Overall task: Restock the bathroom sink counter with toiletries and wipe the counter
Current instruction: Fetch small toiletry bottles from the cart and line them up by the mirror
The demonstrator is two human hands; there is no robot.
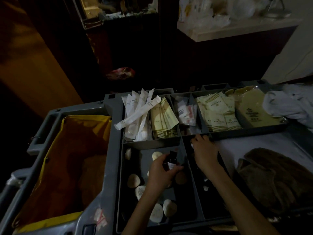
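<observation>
Near, 6 o'clock: left hand over the soap bin, fingers wrapped round a small dark bottle, held upright with the cap up. Likely held clear of the bin as picked stock, ready to carry.

Round wrapped soaps lie loose on the bin floor under and around that hand, from 7 to 6 o'clock. They're dumped in for grabbing, not sorted.

Right hand, just right of centre, reaches into the narrow dark bin next door. Its fingers curl down at the far divider. Too dark there, so I cannot tell if they grip anything.

4 o'clock: brown cloth bunched on the cart top, probably the wipe rag parked within reach.

8 o'clock: yellow bag hangs open in the cart tray frame.

Far row, 11 to 2 o'clock: long white sachets, cream packets, small sachets, each type in its own bin so picks stay fast. White cloth at 2 o'clock.

Sink counter not in view; judging by that, this is still the pick stage, with no restock or wipe yet.
</observation>
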